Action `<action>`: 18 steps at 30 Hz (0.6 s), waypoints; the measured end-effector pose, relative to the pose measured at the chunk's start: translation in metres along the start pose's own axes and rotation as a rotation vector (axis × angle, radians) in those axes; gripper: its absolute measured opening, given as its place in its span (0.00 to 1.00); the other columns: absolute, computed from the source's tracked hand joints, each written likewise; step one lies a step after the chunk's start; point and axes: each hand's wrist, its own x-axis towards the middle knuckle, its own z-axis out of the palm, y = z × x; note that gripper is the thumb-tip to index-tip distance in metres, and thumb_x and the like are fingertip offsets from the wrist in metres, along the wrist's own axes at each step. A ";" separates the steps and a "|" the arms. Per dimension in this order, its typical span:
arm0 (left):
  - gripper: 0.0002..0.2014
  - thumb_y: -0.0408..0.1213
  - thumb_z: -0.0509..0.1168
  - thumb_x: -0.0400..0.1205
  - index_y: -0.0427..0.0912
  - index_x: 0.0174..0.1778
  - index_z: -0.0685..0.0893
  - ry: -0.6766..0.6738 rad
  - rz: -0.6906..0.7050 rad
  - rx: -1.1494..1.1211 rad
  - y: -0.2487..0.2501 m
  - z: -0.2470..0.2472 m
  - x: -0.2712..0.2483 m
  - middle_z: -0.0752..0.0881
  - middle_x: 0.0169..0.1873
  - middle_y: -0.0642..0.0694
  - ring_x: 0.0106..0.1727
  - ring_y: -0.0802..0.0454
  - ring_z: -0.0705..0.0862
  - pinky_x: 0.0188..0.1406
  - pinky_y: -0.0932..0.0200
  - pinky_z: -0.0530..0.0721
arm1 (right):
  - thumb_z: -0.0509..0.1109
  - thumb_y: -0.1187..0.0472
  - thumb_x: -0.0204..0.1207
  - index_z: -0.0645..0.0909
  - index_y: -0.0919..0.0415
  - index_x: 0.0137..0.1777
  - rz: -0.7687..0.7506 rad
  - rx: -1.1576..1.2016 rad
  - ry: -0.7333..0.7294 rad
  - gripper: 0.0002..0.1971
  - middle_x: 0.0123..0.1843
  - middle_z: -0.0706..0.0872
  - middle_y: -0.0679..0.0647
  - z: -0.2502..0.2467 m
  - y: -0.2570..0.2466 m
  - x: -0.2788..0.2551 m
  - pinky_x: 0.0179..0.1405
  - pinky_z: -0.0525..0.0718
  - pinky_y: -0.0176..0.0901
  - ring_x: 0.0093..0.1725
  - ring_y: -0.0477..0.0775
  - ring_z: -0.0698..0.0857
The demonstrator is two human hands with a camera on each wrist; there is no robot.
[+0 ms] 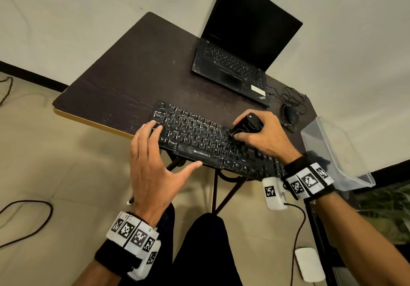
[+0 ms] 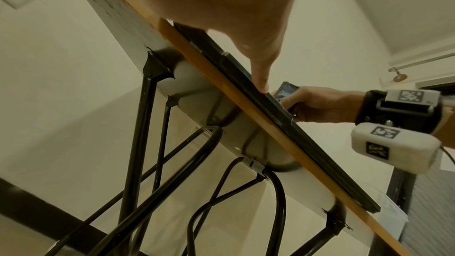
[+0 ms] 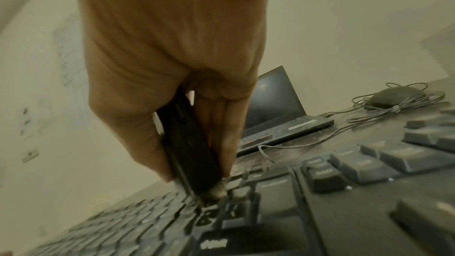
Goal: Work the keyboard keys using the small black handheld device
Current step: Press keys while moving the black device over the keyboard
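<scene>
A dusty black keyboard [image 1: 199,139] lies along the near edge of a dark table [image 1: 124,81]. My right hand [image 1: 261,135] grips a small black handheld device [image 1: 246,125], whose lower tip touches the keys right of the keyboard's middle. In the right wrist view the device [image 3: 189,153] sits between thumb and fingers, its tip down among the keys [image 3: 214,219]. My left hand [image 1: 153,163] rests on the keyboard's left end, fingers straight, thumb along the front edge. The left wrist view shows that thumb [image 2: 261,73] on the keyboard's front edge [image 2: 283,112].
An open black laptop [image 1: 241,48] with a dark screen stands at the back of the table. A black mouse [image 1: 290,112] with a coiled cable lies to the right. A clear plastic container [image 1: 332,150] stands at the right edge. Cables and a white box [image 1: 309,263] lie on the floor.
</scene>
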 end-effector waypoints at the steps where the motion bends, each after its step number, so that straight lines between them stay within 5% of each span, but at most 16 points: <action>1: 0.56 0.66 0.83 0.66 0.29 0.80 0.76 -0.001 0.001 -0.004 0.001 0.000 0.000 0.75 0.82 0.37 0.86 0.36 0.71 0.89 0.41 0.67 | 0.88 0.63 0.70 0.92 0.47 0.50 -0.028 0.023 -0.052 0.13 0.46 0.95 0.46 0.000 -0.003 0.000 0.56 0.93 0.55 0.46 0.48 0.94; 8: 0.58 0.69 0.81 0.66 0.30 0.81 0.74 -0.004 -0.032 -0.019 0.002 -0.002 0.000 0.72 0.85 0.36 0.89 0.37 0.66 0.93 0.49 0.60 | 0.88 0.66 0.71 0.92 0.50 0.52 -0.071 0.028 -0.106 0.14 0.49 0.95 0.48 -0.005 -0.005 0.009 0.58 0.94 0.53 0.49 0.49 0.95; 18: 0.64 0.79 0.74 0.67 0.31 0.86 0.68 -0.021 -0.046 0.078 -0.001 -0.001 -0.001 0.68 0.88 0.38 0.91 0.39 0.63 0.92 0.43 0.59 | 0.87 0.65 0.71 0.92 0.52 0.53 -0.057 0.069 -0.083 0.13 0.50 0.96 0.50 0.003 -0.012 0.014 0.61 0.94 0.60 0.51 0.54 0.96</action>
